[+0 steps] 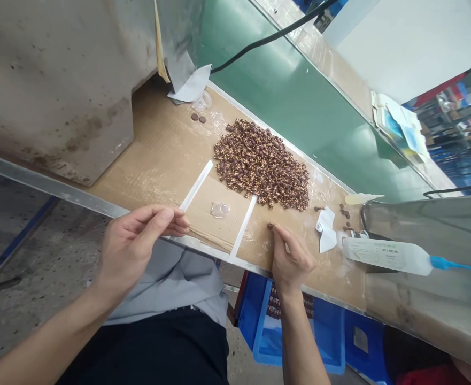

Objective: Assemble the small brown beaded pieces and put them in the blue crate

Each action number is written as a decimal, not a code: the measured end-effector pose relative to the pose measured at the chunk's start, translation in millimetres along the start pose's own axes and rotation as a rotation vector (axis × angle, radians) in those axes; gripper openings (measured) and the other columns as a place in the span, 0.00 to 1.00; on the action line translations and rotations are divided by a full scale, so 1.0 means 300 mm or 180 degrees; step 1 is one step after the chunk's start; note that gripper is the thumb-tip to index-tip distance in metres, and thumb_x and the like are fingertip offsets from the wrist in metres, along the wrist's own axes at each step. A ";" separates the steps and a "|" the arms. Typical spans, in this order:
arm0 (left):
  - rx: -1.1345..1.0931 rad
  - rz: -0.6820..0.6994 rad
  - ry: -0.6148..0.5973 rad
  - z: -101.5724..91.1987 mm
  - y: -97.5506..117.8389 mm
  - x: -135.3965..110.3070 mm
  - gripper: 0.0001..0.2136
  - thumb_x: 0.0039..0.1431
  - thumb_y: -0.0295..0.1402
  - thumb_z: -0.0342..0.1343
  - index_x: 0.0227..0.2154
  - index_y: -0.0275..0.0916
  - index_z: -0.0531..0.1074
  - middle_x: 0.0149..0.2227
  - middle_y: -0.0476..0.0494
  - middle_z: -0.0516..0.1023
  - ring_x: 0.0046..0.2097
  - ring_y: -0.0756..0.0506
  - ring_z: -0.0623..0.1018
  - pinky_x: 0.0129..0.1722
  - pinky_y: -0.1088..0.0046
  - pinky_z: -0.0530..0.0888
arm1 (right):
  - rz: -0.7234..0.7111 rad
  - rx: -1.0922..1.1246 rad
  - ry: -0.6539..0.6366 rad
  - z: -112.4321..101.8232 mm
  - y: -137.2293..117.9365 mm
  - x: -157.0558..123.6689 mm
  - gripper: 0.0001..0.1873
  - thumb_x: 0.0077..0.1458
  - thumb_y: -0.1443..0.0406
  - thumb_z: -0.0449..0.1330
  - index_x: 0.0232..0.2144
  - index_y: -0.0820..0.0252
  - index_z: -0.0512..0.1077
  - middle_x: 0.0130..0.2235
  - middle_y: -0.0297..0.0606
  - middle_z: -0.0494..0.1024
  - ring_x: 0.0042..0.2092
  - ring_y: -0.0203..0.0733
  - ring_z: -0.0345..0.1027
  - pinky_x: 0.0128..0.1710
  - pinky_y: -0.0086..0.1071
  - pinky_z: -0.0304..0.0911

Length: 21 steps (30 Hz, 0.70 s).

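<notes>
Left grip [141, 240] pinched closed, can't tell if it holds anything; fingertips [181, 222] just beside a white strip [197, 184]. Right of it, clear rings [220, 210] lie on the cardboard surface [167, 160], before a second strip [242, 229]. Further right, the brown pile [261, 163] is still large, with only a few pieces out. Right grip [293, 256] pinches one brown piece [270, 226] just below the pile. Beyond it: paper scrap [326, 230], loose pieces [344, 212], syringe [387, 255].
</notes>
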<state>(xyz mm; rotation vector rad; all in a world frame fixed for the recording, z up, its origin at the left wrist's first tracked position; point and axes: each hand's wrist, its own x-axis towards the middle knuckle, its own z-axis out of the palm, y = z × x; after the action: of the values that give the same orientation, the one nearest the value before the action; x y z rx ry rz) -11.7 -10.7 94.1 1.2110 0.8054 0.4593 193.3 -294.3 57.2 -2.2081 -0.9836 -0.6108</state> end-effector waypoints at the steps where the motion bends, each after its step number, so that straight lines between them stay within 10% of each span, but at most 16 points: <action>1: 0.0006 0.0005 -0.0008 -0.001 0.000 0.000 0.15 0.76 0.52 0.73 0.44 0.45 0.93 0.41 0.47 0.94 0.42 0.44 0.92 0.49 0.71 0.90 | -0.0032 -0.0005 0.0001 0.000 -0.002 0.001 0.09 0.78 0.69 0.72 0.53 0.53 0.92 0.50 0.41 0.95 0.50 0.50 0.93 0.55 0.41 0.88; 21: 0.0059 -0.0039 -0.0123 -0.009 0.006 -0.009 0.14 0.74 0.49 0.74 0.44 0.44 0.92 0.40 0.45 0.93 0.42 0.42 0.90 0.50 0.70 0.89 | 0.0534 0.0377 0.0224 -0.017 -0.068 0.012 0.06 0.79 0.63 0.73 0.50 0.53 0.92 0.47 0.41 0.95 0.48 0.51 0.92 0.55 0.46 0.88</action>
<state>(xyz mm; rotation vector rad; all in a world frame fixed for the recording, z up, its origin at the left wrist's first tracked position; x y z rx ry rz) -15.3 -10.3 96.2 1.2279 0.7852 0.4180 179.0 -285.6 70.5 -2.1232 -0.7697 -0.5354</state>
